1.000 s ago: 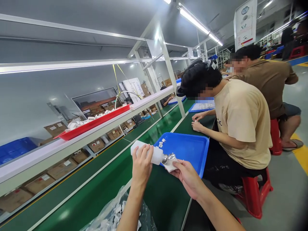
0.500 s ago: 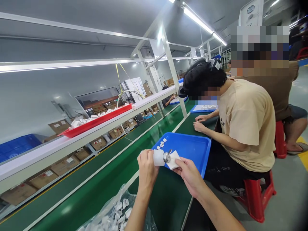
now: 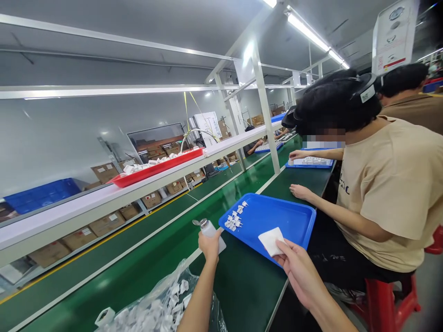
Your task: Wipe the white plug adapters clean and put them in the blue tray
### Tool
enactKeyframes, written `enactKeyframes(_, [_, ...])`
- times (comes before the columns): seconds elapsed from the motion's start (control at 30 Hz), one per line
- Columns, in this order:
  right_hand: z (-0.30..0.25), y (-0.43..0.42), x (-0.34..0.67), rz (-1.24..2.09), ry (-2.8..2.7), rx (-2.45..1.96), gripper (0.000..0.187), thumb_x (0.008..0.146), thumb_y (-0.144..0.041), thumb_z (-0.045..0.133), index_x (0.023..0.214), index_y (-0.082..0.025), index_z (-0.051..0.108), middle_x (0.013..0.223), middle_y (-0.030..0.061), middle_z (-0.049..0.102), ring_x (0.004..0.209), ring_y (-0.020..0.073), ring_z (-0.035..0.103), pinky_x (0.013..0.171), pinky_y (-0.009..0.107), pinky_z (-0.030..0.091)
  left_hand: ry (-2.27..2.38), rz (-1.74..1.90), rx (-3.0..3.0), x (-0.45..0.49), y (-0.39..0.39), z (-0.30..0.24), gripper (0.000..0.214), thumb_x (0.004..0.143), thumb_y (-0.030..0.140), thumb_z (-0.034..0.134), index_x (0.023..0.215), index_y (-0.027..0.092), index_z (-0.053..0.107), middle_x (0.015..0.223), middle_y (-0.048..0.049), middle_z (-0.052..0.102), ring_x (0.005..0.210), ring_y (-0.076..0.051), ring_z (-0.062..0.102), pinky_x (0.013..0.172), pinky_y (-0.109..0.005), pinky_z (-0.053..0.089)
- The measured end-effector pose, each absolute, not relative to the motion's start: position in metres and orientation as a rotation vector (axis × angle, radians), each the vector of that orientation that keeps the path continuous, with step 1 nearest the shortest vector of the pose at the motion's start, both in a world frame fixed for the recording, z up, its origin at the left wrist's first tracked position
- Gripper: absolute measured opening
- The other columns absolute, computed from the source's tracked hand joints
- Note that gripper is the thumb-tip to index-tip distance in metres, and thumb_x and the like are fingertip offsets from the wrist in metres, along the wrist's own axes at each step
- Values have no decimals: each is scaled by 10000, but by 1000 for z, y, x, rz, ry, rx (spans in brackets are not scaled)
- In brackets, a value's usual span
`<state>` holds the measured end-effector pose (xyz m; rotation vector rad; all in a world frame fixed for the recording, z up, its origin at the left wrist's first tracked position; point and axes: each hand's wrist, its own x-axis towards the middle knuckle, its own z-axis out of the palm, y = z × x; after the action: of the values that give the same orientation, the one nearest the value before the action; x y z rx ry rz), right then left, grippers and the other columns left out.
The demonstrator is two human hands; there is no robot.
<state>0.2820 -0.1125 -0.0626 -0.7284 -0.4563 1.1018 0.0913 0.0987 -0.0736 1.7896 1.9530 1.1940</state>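
My left hand (image 3: 209,244) is wrapped round a white plastic bottle (image 3: 210,229) with a metal pump top, held upright just above the green belt (image 3: 238,286). My right hand (image 3: 297,269) pinches a folded white cloth pad (image 3: 270,240) over the near edge of a blue tray (image 3: 280,221). Several small white plug parts (image 3: 235,219) lie in the tray's far left corner. A clear plastic bag of white plug parts (image 3: 155,309) lies on the belt by my left forearm.
A person in a beige shirt (image 3: 391,193) sits close on my right, one hand (image 3: 299,191) on the belt. Beyond is a second blue tray (image 3: 309,162). A white shelf (image 3: 104,198) carries a red tray (image 3: 159,166) and a blue bin (image 3: 43,194).
The bottle was tipped with its top against the cloth; now my left hand has swung it upright and leftward, and my right hand has drawn the cloth away to the right.
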Motion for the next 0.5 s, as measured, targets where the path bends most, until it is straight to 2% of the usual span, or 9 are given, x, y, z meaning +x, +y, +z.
enactKeyframes(0.2, [-80, -130, 284, 1146, -413, -778, 377, 819, -406, 818, 1068, -126, 775, 1031, 82, 789, 1037, 257, 702, 871, 302, 588, 1925, 1047, 1843, 86, 98, -82, 369, 953, 367, 653, 1269, 183, 610, 1265, -93, 653, 1069, -245, 668, 892, -460, 582])
enactKeyframes(0.37, [-96, -146, 284, 1217, -339, -859, 390, 735, -376, 881, 1055, -172, 789, 1073, 59, 791, 1085, 254, 702, 855, 249, 612, 2016, 729, 1984, 65, 89, -66, 415, 948, 360, 658, 1321, 193, 583, 1357, -108, 606, 1157, -276, 634, 952, -508, 555])
enactKeyframes(0.5, [-135, -169, 287, 1233, -333, -1065, 452, 684, -428, 883, 1092, -254, 796, 1093, 73, 795, 1061, 336, 728, 825, 367, 663, 1979, 352, 2133, 19, 65, -45, 391, 947, 357, 659, 1296, 191, 600, 1365, -106, 603, 1174, -278, 623, 966, -513, 545])
